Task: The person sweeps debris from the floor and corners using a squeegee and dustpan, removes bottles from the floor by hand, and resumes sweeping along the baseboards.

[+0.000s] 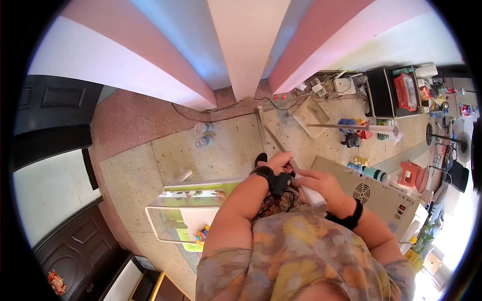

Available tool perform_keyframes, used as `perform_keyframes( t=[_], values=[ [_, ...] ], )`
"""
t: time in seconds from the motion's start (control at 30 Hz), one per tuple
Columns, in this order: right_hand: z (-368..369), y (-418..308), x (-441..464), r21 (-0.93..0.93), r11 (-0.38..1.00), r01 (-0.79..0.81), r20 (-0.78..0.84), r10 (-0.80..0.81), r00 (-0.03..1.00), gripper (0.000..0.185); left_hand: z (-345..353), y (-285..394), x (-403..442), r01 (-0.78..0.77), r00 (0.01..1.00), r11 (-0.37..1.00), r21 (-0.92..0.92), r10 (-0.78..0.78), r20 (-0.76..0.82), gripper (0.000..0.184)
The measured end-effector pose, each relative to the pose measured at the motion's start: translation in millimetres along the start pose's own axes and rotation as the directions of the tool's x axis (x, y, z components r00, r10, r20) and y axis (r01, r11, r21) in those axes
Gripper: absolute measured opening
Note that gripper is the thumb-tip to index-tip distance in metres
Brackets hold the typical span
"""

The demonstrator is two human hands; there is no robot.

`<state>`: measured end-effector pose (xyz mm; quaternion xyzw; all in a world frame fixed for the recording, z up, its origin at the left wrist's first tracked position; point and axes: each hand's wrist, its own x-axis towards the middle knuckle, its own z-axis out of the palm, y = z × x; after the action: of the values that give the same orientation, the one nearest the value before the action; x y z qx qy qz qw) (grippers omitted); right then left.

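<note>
A broom slants from the floor up to my body, its narrow head resting on the tiles ahead of me. My left hand is wrapped round the lower shaft, with black bands and a small black box at that wrist. Higher up, my right hand is closed round the thick white grip end. Right of the broom stands a long-handled dustpan, its pole rising toward me. Fingers partly cover the shaft.
Two plastic bottles are on the floor to the left. A clear-topped table stands beside my left arm. A beige metal case is at my right, with a red stool beyond. Cables run along the wall.
</note>
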<state>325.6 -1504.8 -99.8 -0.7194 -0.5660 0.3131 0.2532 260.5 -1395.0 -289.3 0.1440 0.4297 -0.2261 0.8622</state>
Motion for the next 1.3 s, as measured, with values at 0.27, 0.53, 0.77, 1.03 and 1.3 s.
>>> perform_keyframes(
  t=[0.27, 0.53, 0.77, 1.03, 1.3],
  values=[
    [-35, -19, -26, -0.061, 0.998, -0.012, -0.142, 0.003, 0.99, 0.025, 26, -11, -19, 0.02, 0.996, 0.999, -0.046, -0.016, 0.088, 0.024],
    [-8, 7, 6, -0.011, 0.997, -0.081, -0.124, 0.079, 0.989, 0.022, 2, 4, 25, -0.053, 0.991, 0.998, -0.038, 0.058, 0.121, 0.024],
    [-53, 43, 5, 0.003, 0.996, -0.093, -0.233, 0.091, 0.968, 0.023, 21, 3, 37, -0.199, 0.98, 0.929, 0.313, 0.194, 0.048, 0.045],
    [-59, 143, 26, -0.069, 0.977, -0.2, -0.527, 0.135, 0.839, 0.019, -141, -20, 38, -0.424, 0.688, 0.874, 0.236, 0.481, -0.544, 0.022],
    [-45, 216, 69, 0.152, 0.948, -0.28, -0.446, 0.319, 0.836, 0.006, -221, -68, 53, -0.344, 0.521, 0.937, 0.059, 0.243, -0.818, 0.009]
  ],
)
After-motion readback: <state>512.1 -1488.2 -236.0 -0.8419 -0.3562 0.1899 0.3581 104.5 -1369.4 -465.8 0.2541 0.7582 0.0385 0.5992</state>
